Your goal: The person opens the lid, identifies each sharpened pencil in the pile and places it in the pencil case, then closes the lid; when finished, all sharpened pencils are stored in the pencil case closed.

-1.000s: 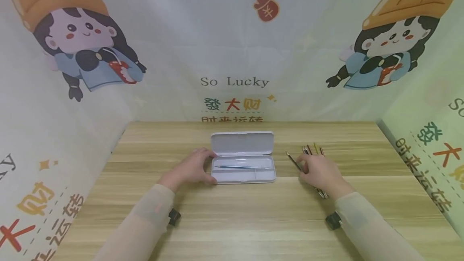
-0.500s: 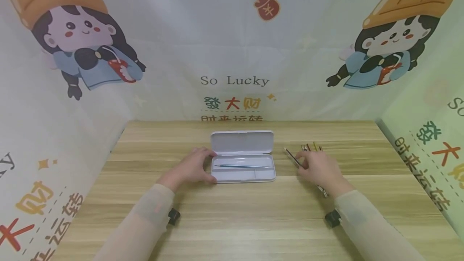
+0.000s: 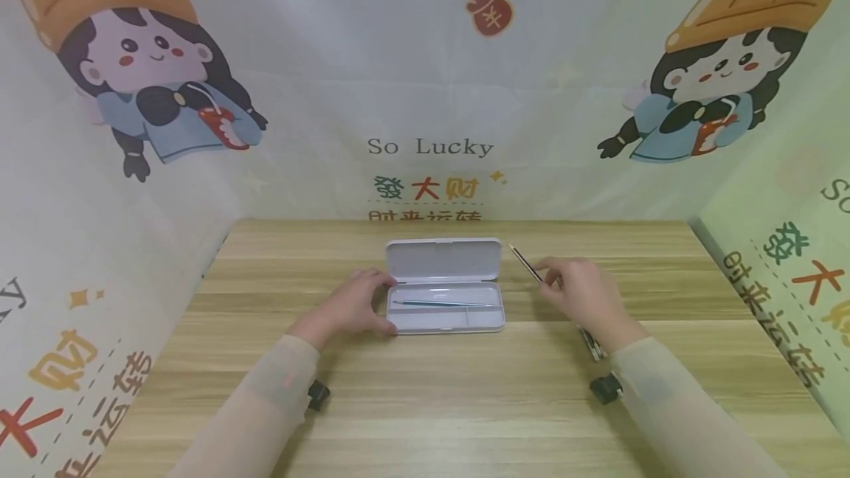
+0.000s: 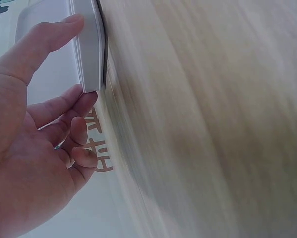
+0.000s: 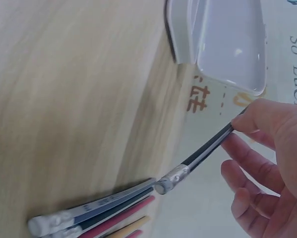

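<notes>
A white pencil case lies with its lid raised. One blue pencil is inside, in the long rear compartment. My left hand grips the case's left end, thumb at the front corner and fingertips at the back. Right of the case, my right hand pinches a dark pencil between thumb and fingers. Its sharpened tip points up and left, toward the lid. In the right wrist view, its eraser end hangs over several other pencils.
The loose pencils lie together on the wooden table, mostly hidden beneath my right hand in the head view. A printed cloth stands behind the table and along both sides.
My right hand has lifted the dark pencil off the group and moved slightly left and away from me. The left hand stays on the case.
</notes>
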{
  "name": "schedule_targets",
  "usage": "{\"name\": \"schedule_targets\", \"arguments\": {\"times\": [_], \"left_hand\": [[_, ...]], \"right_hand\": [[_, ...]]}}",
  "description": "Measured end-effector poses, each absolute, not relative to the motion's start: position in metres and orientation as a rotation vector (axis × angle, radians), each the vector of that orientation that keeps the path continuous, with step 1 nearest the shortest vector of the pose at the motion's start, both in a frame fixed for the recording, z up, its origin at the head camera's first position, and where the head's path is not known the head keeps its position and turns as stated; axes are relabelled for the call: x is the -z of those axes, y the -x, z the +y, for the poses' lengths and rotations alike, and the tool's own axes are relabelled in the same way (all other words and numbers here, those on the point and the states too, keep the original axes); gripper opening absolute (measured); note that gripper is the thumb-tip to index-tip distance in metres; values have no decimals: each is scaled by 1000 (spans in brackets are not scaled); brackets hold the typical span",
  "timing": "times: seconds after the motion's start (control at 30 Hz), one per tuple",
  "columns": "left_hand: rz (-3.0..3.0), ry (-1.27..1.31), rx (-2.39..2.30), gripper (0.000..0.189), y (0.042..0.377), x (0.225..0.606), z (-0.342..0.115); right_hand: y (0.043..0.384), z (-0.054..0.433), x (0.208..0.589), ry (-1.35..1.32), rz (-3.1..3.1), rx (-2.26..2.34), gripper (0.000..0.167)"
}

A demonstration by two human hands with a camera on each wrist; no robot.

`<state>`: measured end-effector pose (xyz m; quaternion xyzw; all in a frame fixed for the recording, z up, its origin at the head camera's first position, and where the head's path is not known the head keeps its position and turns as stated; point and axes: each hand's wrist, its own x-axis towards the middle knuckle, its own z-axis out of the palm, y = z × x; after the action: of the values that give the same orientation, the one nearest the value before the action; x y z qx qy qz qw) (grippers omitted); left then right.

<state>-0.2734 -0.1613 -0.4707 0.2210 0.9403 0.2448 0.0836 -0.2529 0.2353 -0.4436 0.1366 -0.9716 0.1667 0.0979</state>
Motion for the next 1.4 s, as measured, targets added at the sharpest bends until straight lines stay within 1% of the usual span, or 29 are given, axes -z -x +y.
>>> {"name": "schedule_targets", "arguments": {"times": [0.23, 0.47, 0.6, 0.73, 1.23, 1.4], "left_hand": [[2805, -668, -728, 85, 274, 474, -161], [2808, -659, -738, 84, 274, 474, -162], [2813, -672, -726, 84, 275, 475, -162], [2816, -675, -716, 84, 276, 476, -162], [2815, -665, -730, 85, 274, 474, -163], [2805, -662, -734, 85, 274, 473, -163]], "right_hand": [[254, 226, 437, -532, -2750, -475, 25], [263, 210, 431, -744, -2700, -512, 24], [269, 199, 435, -842, -2699, -507, 21], [275, 185, 440, -994, -2691, -496, 18], [289, 129, 446, -1302, -2679, -386, 21], [295, 116, 454, -1316, -2702, -303, 20]]}}
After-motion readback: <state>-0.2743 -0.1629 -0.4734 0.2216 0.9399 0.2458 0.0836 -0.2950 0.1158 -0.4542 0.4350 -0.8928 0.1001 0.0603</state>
